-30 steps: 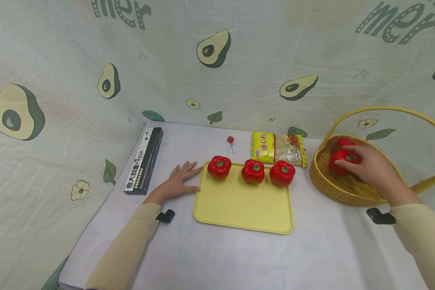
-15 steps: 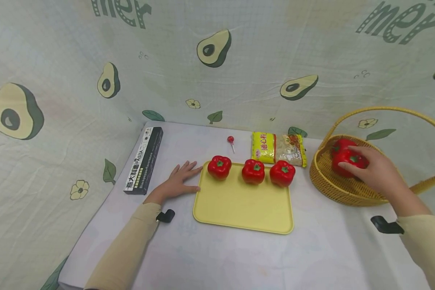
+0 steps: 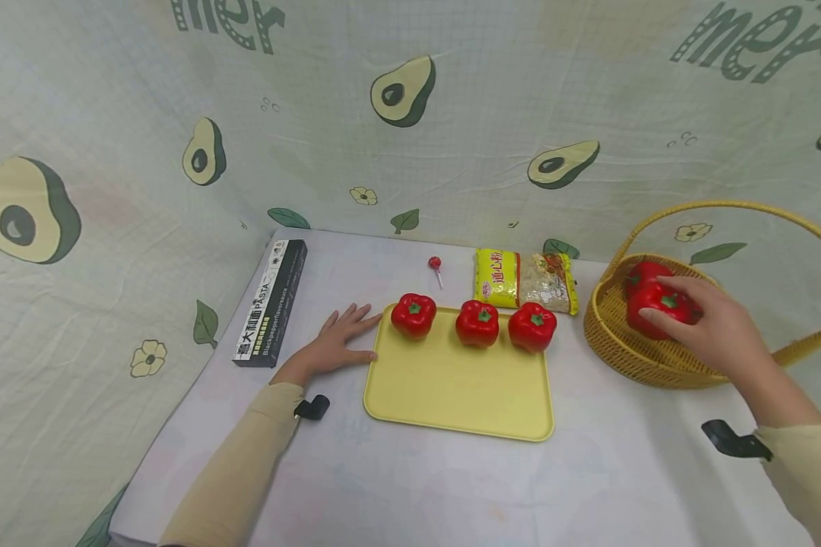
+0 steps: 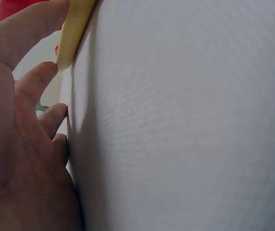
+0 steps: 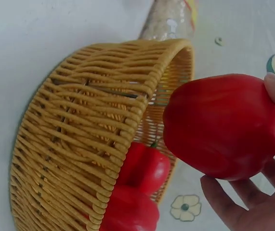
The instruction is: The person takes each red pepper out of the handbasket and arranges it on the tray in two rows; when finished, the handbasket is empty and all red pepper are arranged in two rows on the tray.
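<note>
My right hand [image 3: 718,327] grips a red bell pepper [image 3: 653,311] over the wicker basket [image 3: 619,357]. The right wrist view shows this bell pepper [image 5: 219,127] raised just outside the basket's rim, thumb on one side and fingers on the other. Two more red bell peppers lie inside, one being the nearer pepper [image 5: 130,209]. On the left, my left hand [image 3: 331,346] rests with fingers spread, thumb and forefinger touching the edge of the yellow tray [image 3: 451,395]. In the left wrist view, the fingertips of this hand [image 4: 26,120] meet the tray's side [image 4: 74,33].
Three red bell peppers stand along the tray's back, the middle pepper [image 3: 477,325] among them. Behind are a lollipop [image 3: 435,264] and a bag of pasta [image 3: 527,281]. A black-and-white pasta box [image 3: 271,304] lies at left. The basket's tall handle [image 3: 746,209] arches over it.
My right hand has drawn the gripped bell pepper slightly to the right and up, showing more of the pepper behind it. My left hand and the tray have stayed put.
</note>
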{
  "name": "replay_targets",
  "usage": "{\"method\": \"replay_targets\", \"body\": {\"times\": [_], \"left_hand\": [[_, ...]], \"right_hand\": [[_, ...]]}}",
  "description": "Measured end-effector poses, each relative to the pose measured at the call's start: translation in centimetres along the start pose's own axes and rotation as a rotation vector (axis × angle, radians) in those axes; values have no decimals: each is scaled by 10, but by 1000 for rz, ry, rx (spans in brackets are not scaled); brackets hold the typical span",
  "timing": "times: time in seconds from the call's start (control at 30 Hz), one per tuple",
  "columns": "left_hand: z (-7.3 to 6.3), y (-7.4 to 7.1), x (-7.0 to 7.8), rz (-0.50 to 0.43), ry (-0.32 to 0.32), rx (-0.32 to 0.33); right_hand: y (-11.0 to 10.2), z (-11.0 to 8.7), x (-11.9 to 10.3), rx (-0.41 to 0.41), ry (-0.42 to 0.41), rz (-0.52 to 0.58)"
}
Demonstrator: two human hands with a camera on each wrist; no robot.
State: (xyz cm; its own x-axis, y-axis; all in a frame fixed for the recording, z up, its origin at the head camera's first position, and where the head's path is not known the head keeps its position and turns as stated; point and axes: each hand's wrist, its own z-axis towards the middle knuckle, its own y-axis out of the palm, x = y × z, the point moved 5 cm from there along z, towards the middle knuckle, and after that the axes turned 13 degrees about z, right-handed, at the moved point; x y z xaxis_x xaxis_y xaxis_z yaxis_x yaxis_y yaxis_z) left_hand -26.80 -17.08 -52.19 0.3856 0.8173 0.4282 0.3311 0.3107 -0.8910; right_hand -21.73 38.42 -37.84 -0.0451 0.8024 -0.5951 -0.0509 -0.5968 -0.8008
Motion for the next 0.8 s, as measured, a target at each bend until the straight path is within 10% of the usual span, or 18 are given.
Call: {"method": "replay_targets", "body": {"times": [0.8], "left_hand": [[1, 1, -2, 7, 0, -2]], "right_hand": [[18, -34, -43, 21, -63, 0]]}}
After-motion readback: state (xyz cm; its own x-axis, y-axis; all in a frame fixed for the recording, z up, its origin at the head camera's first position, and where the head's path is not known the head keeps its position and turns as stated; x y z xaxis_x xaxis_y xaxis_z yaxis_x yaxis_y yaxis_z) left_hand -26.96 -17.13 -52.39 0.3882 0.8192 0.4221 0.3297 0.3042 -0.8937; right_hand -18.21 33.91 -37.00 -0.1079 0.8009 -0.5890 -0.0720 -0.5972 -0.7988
